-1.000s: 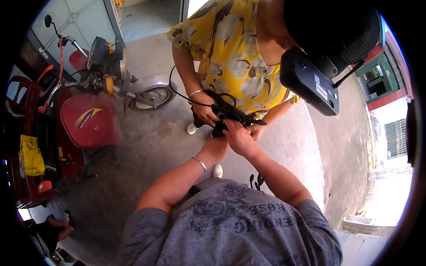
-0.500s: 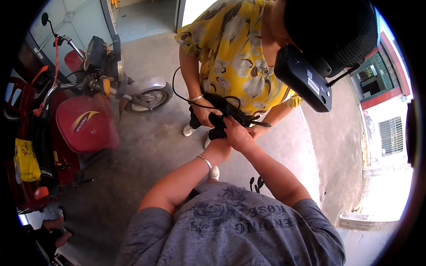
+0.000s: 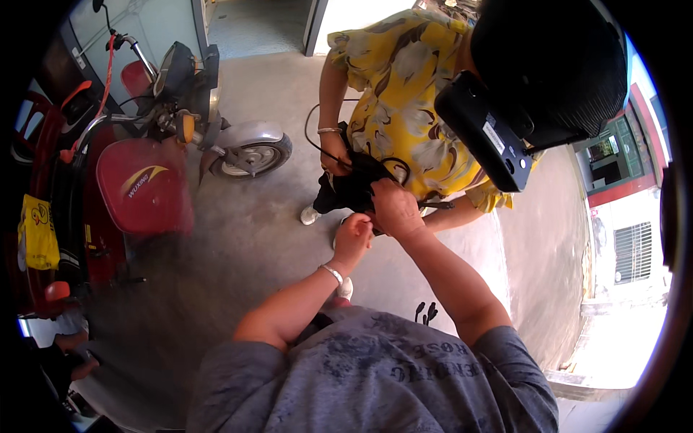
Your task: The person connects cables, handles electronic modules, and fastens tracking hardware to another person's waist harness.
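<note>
My left hand [image 3: 353, 237] and my right hand [image 3: 394, 206] meet at a black strapped device with a thin black cable [image 3: 356, 184], held between me and another person. Both my hands have their fingers pinched on its lower edge. The other person, in a yellow flowered top [image 3: 404, 94] and wearing a black head-mounted camera unit [image 3: 482, 137], holds the same black device from the far side with a hand [image 3: 333, 160]. A silver bracelet sits on my left wrist [image 3: 333, 273].
A red motorcycle [image 3: 137, 180] with its front wheel [image 3: 253, 155] stands at the left on the grey concrete floor [image 3: 238, 245]. An open doorway [image 3: 253, 22] lies at the top. A pale wall and a building with a red-trimmed window [image 3: 613, 159] are at the right.
The view has shifted, so the motorcycle and the other person sit further right and lower. My hands stay on the black device, my left hand a little lower under it.
</note>
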`<state>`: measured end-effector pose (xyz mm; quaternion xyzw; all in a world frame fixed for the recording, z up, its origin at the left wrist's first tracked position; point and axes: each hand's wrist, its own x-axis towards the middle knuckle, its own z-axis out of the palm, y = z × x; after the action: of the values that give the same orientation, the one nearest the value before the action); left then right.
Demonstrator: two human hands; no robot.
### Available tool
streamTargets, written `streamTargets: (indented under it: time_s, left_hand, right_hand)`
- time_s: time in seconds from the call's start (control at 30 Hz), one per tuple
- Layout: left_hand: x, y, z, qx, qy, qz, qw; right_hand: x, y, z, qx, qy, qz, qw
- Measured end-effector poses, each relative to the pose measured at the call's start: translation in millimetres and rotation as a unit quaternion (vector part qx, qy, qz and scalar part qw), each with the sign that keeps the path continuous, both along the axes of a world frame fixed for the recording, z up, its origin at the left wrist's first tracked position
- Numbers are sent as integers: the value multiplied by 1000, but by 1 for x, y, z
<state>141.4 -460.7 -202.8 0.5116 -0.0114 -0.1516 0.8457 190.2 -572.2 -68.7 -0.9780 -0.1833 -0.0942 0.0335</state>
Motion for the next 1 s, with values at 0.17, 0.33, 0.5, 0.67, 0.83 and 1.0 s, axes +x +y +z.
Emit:
streamTargets:
  time_s: [0.17, 0.33, 0.5, 0.67, 0.83, 1.0]
  left_hand:
    - [49, 13, -11, -52, 276, 92, 955]
    - [82, 1, -29, -179, 315, 43, 931]
    - [92, 4, -33, -284, 297, 19, 911]
    - [100, 10, -10, -116, 315, 9, 942]
    - [103, 5, -35, -219, 299, 39, 928]
    - [100, 13, -40, -241, 302, 14, 922]
  right_hand:
    - [9, 33, 34, -133, 116, -27, 984]
    - [22, 38, 30, -270, 167, -28, 948]
    - [-8, -11, 5, -69, 87, -61, 992]
    - [-20, -26, 10, 53, 166, -253, 952]
    - [-6, -23, -10, 109, 161, -194, 961]
    - [4, -36, -30, 177, 137, -131, 966]
